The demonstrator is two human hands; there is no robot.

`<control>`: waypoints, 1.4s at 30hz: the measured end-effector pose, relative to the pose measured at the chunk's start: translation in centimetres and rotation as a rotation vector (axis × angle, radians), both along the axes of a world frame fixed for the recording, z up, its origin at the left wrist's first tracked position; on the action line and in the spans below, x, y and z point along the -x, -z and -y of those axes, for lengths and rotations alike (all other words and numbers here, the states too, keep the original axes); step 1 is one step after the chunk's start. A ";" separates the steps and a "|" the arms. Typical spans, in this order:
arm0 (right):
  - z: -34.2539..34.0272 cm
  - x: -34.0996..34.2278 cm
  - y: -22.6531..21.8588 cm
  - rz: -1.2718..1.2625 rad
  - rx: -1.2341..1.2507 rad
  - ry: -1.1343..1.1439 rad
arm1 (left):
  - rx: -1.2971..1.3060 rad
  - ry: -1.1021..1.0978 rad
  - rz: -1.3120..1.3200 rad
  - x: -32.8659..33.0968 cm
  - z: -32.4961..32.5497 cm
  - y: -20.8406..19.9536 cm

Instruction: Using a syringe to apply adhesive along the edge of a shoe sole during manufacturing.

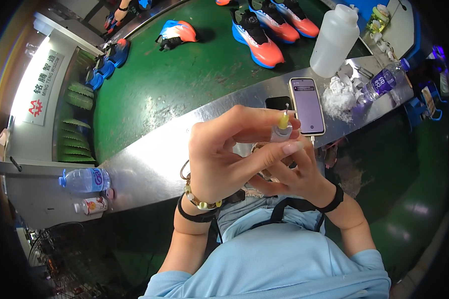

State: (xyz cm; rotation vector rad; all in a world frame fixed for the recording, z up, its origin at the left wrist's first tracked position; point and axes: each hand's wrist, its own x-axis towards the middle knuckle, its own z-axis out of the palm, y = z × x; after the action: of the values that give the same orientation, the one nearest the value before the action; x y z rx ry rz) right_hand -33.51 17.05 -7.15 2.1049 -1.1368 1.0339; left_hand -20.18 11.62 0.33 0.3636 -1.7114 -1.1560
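My left hand (229,149) is raised over the metal ledge, thumb and fingers pinching a small clear dispensing syringe (281,133). Its yellow hub and thin needle tip point up and away from me. Close behind it, partly covered by the left hand, is my right hand (307,182) with curled fingers. Something brownish shows between the two hands, but I cannot make out what it is, nor what the right fingers grip. Just beyond the hands lie a lit phone (308,107) with a cable and a dark phone (278,103) partly hidden by my left fingers.
On the green belt (149,99) stand several blue-and-orange sneakers (264,45); one shoe (179,34) lies tipped over. At right are a white plastic bottle (335,40), crumpled tissue (340,97) and a purple-labelled bottle (384,82). A water bottle (85,180) and small bottle (91,205) lie left.
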 end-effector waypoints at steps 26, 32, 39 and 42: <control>-0.4 1.4 1.0 0.051 0.060 -0.196 | 0.134 -0.044 0.165 0.7 0.2 -0.2; -0.1 2.3 1.8 0.260 -0.051 -0.188 | -0.114 -0.063 0.314 3.1 1.2 -0.1; -1.3 5.1 1.6 0.525 -0.429 -0.203 | -0.469 0.157 0.384 6.6 5.7 3.3; -1.7 7.7 1.3 0.923 -0.591 -0.266 | -0.301 0.088 0.715 5.5 11.3 7.1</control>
State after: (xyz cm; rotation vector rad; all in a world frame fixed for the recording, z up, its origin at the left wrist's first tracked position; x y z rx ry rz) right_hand -41.19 18.71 -8.44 2.2835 -1.7744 2.1425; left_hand -25.68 0.31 -6.74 0.9879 -2.1692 -1.4601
